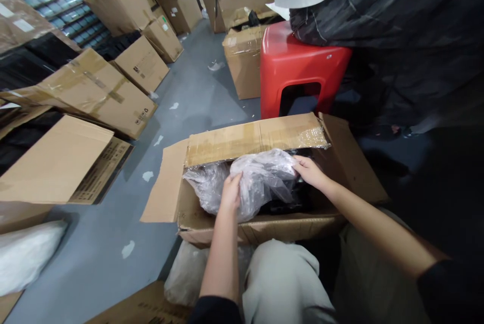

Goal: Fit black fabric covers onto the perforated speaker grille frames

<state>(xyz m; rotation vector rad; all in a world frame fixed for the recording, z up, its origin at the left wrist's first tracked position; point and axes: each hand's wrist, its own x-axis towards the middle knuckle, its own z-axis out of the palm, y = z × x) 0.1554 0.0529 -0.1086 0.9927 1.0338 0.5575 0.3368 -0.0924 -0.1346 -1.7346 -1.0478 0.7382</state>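
Note:
An open cardboard box point(260, 225) sits on the floor in front of my knees, its flaps spread out. A crumpled clear plastic liner bag point(260, 178) bulges out of it over dark contents that I cannot make out. My left hand point(230, 193) lies on the plastic at the near left, fingers curled into it. My right hand point(308, 170) grips the bag's right edge, fingers closed on the film.
A red plastic stool point(298, 69) stands just behind the box, with a seated person in dark trousers point(378, 6) on it. Cardboard boxes point(98, 92) lie along the left and at the back. Grey floor point(189, 97) runs between them. A white bag point(26, 253) lies at the near left.

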